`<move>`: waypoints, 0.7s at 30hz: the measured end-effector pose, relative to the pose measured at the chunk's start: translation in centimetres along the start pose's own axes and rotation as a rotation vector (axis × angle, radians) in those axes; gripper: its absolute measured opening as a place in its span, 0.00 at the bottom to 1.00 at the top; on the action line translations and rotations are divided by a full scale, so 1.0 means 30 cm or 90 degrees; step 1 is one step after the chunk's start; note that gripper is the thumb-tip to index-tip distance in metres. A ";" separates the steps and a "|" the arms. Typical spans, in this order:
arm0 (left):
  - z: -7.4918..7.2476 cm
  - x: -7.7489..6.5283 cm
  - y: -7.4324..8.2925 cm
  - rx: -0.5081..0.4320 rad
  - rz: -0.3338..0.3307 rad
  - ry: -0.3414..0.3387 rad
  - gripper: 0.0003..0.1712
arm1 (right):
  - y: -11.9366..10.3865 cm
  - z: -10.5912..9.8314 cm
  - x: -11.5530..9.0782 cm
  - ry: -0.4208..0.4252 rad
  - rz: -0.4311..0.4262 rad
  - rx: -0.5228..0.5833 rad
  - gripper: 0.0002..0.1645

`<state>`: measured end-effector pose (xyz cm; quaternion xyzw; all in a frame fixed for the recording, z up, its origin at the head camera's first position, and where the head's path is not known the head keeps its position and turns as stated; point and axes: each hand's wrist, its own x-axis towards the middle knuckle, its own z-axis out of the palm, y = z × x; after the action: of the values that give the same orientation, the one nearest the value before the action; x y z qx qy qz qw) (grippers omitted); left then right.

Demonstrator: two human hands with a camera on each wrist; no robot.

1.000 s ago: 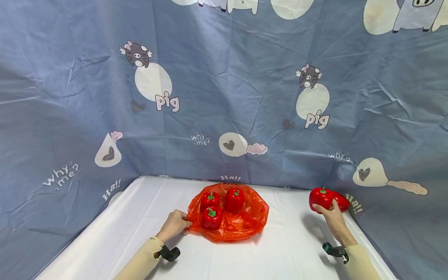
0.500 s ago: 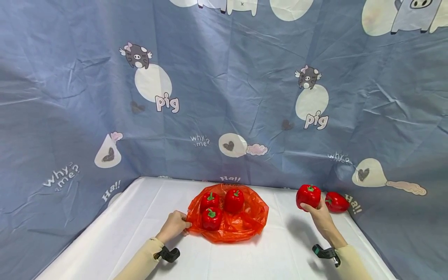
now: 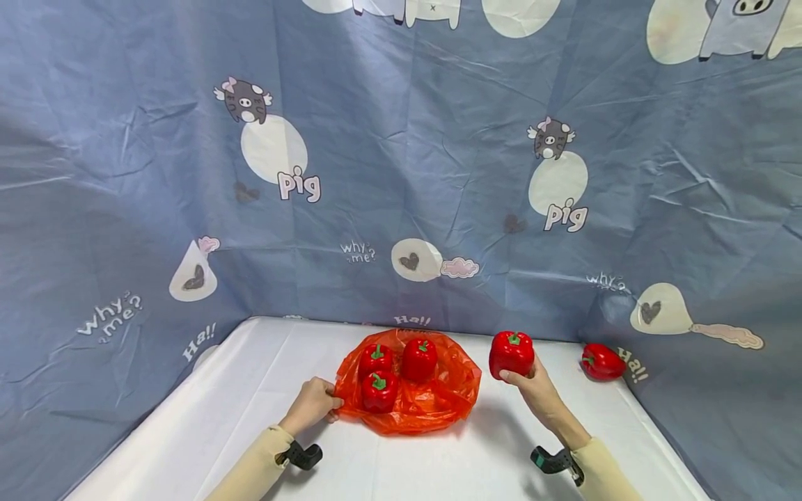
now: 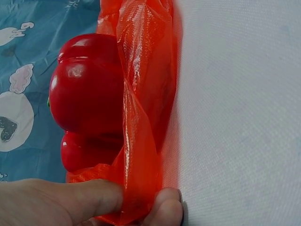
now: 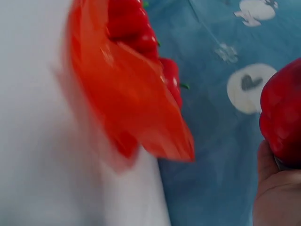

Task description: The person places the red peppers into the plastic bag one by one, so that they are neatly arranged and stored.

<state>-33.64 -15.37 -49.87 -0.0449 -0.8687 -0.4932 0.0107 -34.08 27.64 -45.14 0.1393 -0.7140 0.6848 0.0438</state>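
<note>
A red plastic bag (image 3: 438, 400) lies spread wide on the white table, with three red bell peppers (image 3: 379, 391) standing in it. My left hand (image 3: 313, 401) pinches the bag's near left rim; in the left wrist view the thumb (image 4: 89, 197) lies on one side of the film and a fingertip on the other. My right hand (image 3: 534, 387) grips another red bell pepper (image 3: 511, 355), stem up, raised over the table to the right of the bag. The right wrist view shows this held pepper (image 5: 284, 115) at its right edge, partly cut off.
One more red bell pepper (image 3: 603, 362) lies on its side at the table's far right edge. A blue printed cloth (image 3: 401, 209) hangs behind and along both sides of the white table (image 3: 276, 369).
My right hand has lifted the bell pepper away from the one lying at the far right and carried it left toward the bag. The left hand stays at the bag's rim.
</note>
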 end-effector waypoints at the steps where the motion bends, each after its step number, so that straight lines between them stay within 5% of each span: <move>1: 0.000 0.000 -0.001 0.000 0.000 0.000 0.02 | -0.001 0.016 0.000 -0.008 0.000 0.002 0.43; 12: -0.001 0.007 -0.001 0.003 -0.004 0.005 0.02 | -0.003 0.185 0.020 -0.117 0.010 0.012 0.46; 21: 0.001 0.003 -0.002 0.008 0.006 0.000 0.01 | 0.026 0.303 0.034 -0.140 0.034 -0.012 0.50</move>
<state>-33.74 -15.37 -49.94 -0.0491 -0.8715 -0.4878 0.0130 -34.09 18.51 -46.17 0.1943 -0.7243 0.6595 -0.0519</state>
